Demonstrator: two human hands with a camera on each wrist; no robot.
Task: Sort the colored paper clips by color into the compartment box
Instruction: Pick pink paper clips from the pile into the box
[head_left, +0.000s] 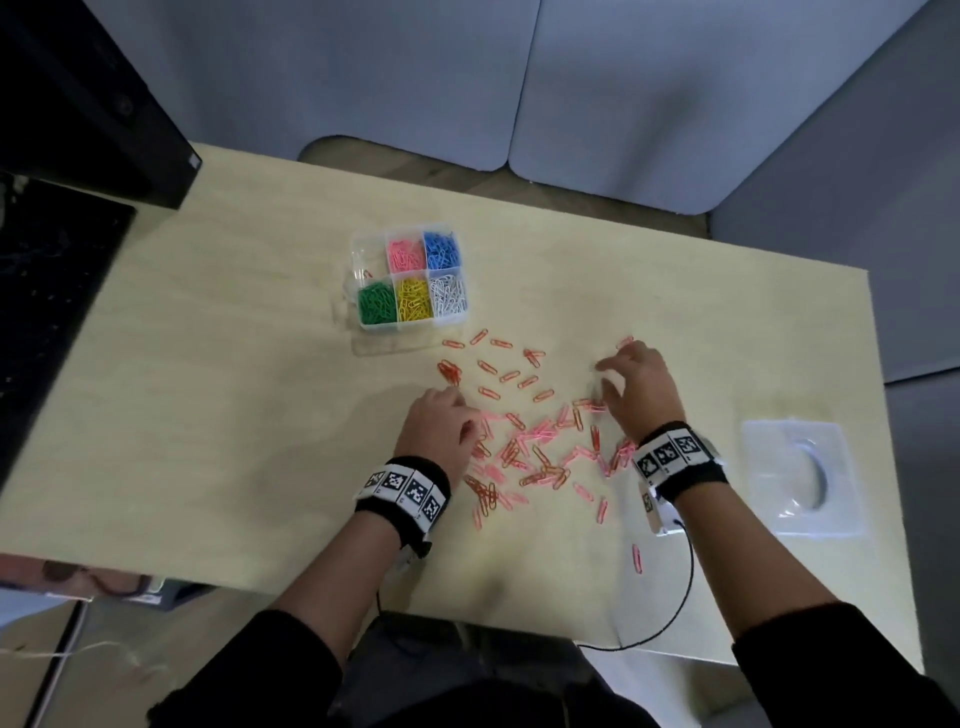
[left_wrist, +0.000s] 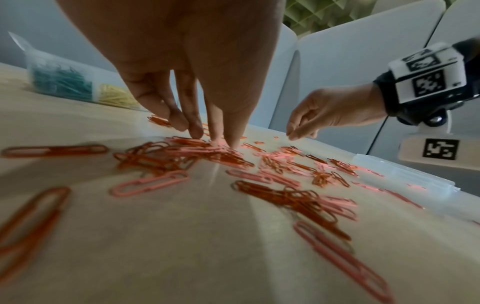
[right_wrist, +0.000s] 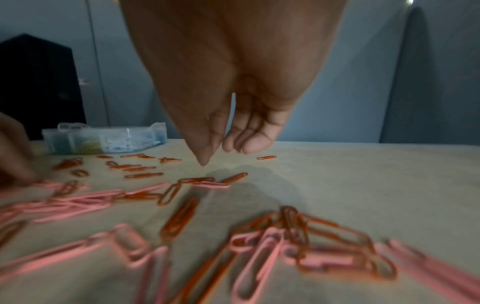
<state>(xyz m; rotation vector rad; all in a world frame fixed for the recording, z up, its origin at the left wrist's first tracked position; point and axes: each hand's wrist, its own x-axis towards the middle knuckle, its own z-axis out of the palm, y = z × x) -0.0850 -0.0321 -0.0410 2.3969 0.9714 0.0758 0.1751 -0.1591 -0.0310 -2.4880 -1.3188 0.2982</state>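
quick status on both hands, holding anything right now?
Left hand: open, straight fingertips pressing on the loose paper clips, nothing gripped.
Right hand: open, fingers loosely curled above the table, holding nothing.

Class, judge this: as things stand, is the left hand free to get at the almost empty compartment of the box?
Probably yes. The left hand faces bare table up to the compartment box, which stands open-topped.

we can read no words, brands or numbers anywhere; only black-and-white square code markers stand on the wristbands (head_left: 408, 491) at lower centre and right wrist camera mount (left_wrist: 440, 149).
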